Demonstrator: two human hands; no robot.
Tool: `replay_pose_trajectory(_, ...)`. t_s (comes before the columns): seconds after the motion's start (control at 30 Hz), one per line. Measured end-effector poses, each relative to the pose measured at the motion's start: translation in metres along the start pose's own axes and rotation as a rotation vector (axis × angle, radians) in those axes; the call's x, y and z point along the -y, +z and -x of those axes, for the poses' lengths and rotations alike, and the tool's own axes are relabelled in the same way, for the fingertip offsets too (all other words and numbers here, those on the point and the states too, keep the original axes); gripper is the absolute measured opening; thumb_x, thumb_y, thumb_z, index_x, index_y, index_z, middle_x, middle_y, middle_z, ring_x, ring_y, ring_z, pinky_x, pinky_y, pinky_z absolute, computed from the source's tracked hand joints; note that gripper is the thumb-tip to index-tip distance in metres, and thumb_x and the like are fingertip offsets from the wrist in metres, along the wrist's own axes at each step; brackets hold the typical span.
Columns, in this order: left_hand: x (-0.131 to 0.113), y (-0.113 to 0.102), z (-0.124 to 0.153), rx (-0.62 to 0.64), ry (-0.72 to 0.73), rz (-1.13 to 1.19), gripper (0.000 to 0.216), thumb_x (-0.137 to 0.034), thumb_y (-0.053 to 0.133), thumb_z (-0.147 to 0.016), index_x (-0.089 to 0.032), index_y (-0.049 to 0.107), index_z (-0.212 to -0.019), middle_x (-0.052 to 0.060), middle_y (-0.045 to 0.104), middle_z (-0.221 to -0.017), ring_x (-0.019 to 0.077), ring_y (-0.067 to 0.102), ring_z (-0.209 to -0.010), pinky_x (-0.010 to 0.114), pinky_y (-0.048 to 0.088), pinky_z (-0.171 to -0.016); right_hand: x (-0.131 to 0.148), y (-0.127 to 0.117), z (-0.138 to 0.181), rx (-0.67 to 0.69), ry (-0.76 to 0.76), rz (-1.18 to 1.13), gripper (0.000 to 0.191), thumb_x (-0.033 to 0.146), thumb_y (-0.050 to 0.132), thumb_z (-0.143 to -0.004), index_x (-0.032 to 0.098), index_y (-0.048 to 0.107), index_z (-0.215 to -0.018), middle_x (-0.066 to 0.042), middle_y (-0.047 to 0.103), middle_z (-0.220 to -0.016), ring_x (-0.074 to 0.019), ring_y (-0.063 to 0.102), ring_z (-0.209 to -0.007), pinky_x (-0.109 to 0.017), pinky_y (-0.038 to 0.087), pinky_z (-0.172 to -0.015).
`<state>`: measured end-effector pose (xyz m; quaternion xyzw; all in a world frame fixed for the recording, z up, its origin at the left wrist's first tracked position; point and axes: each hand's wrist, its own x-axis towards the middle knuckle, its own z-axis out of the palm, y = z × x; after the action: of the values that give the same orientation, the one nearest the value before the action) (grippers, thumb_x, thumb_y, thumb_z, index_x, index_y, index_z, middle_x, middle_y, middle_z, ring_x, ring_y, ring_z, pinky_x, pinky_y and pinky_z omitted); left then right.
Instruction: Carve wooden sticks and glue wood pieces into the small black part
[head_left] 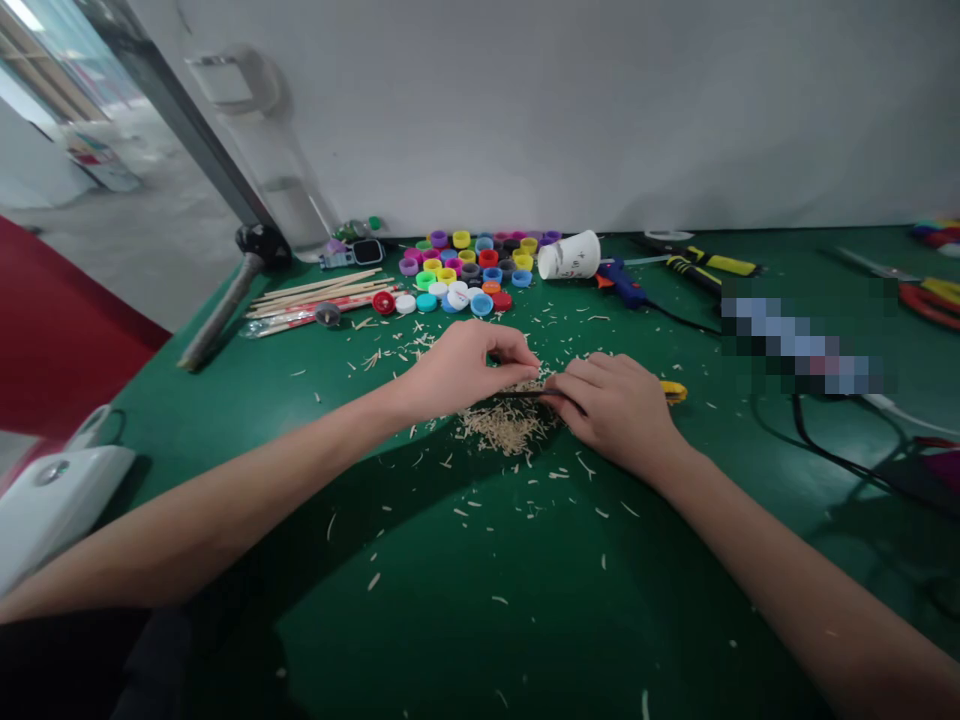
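My right hand (pixel 619 405) is wrapped round a utility knife (pixel 673 392); its yellow end sticks out behind the hand, and a thin dark blade points left. Beside it, my left hand (pixel 476 365) is closed in a pinch, thumb against fingers, close to the blade. What sits between those fingertips is too small to make out. Below both hands lies a heap of pale wood shavings (pixel 506 428), with more slivers scattered over the green table (pixel 420 640).
Colourful bottle caps (pixel 487 258), a tipped paper cup (pixel 570 256) and a blue glue gun (pixel 624 285) stand along the wall. Thin wooden sticks (pixel 319 290) and a hammer (pixel 225 300) lie left. Yellow-black pliers (pixel 694 270), red-yellow scissors (pixel 930 300) and cables are right.
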<state>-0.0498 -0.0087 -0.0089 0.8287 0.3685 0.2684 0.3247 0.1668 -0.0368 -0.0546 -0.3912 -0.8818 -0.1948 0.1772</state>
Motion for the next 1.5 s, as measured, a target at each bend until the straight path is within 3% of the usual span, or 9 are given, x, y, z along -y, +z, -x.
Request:
replay_pose_trajectory(0.13,0.0021,-0.0007,-0.0006,-0.029,-0.011,-0.003,0.015,-0.031,0.059,-0.083,-0.020,0.069,-0.081,0.002,0.071,-0.082,0.0123,0.062,-0.075,0.026,0.051,-0.068,-0.0008,-0.0010,0.0012,-0.087,0.027,0.027,0.019,0.032,0.049,-0.091,0.019,0.063,-0.088,-0.002,0.061,-0.075,-0.0163,0.046,-0.073,-0.030,0.026,-0.065)
replay_pose_trajectory(0.37,0.0028,-0.0002,-0.0003,-0.009,0.030,-0.017,0.016,-0.029,0.057,-0.085,-0.021,0.071,-0.087,0.002,0.072,-0.086,0.0121,0.064,-0.077,0.027,0.051,-0.070,-0.0034,0.0008,-0.0013,0.000,-0.020,-0.015,0.024,0.034,0.045,-0.092,0.020,0.064,-0.087,-0.001,0.061,-0.074,-0.0157,0.045,-0.071,-0.030,0.024,-0.063)
replay_pose_trajectory(0.53,0.0043,0.0009,-0.0008,-0.027,0.023,-0.016,0.017,-0.030,0.057,-0.084,-0.020,0.071,-0.087,0.003,0.072,-0.085,0.0128,0.064,-0.078,0.026,0.051,-0.069,-0.0024,-0.0006,0.0011,-0.106,0.007,0.037,0.019,0.032,0.049,-0.091,0.019,0.063,-0.087,-0.002,0.060,-0.073,-0.0160,0.045,-0.071,-0.031,0.026,-0.064)
replay_pose_trajectory(0.87,0.0032,-0.0002,-0.0012,0.018,0.048,-0.021,0.019,-0.026,0.053,-0.086,-0.021,0.071,-0.092,0.002,0.072,-0.091,0.0132,0.065,-0.082,0.027,0.051,-0.072,-0.0029,0.0007,-0.0033,-0.009,-0.015,-0.012,0.023,0.034,0.046,-0.092,0.021,0.064,-0.087,-0.001,0.061,-0.074,-0.0160,0.046,-0.071,-0.031,0.025,-0.063)
replay_pose_trajectory(1.03,0.0032,0.0004,-0.0006,0.040,0.068,0.003,0.021,-0.024,0.050,-0.088,-0.020,0.069,-0.097,0.002,0.072,-0.094,0.0123,0.065,-0.086,0.024,0.052,-0.075,-0.0014,-0.0005,-0.0007,-0.091,-0.009,0.039,0.020,0.031,0.047,-0.091,0.018,0.063,-0.087,-0.002,0.060,-0.074,-0.0166,0.045,-0.072,-0.031,0.026,-0.064)
replay_pose_trajectory(1.2,0.0033,0.0010,-0.0007,0.055,0.074,-0.025,0.024,-0.021,0.046,-0.089,-0.021,0.068,-0.098,0.002,0.071,-0.100,0.0136,0.064,-0.090,0.026,0.051,-0.077,-0.0020,0.0001,-0.0013,-0.008,-0.049,0.008,0.024,0.032,0.045,-0.092,0.019,0.065,-0.088,-0.003,0.061,-0.074,-0.0165,0.045,-0.072,-0.031,0.023,-0.063)
replay_pose_trajectory(1.5,0.0067,0.0022,-0.0012,0.015,0.064,0.004,0.021,-0.022,0.049,-0.088,-0.020,0.068,-0.095,0.001,0.072,-0.096,0.0121,0.065,-0.088,0.024,0.051,-0.076,-0.0041,-0.0007,-0.0024,-0.053,0.003,0.023,0.021,0.033,0.047,-0.092,0.021,0.063,-0.089,-0.001,0.061,-0.075,-0.0163,0.045,-0.071,-0.030,0.025,-0.063)
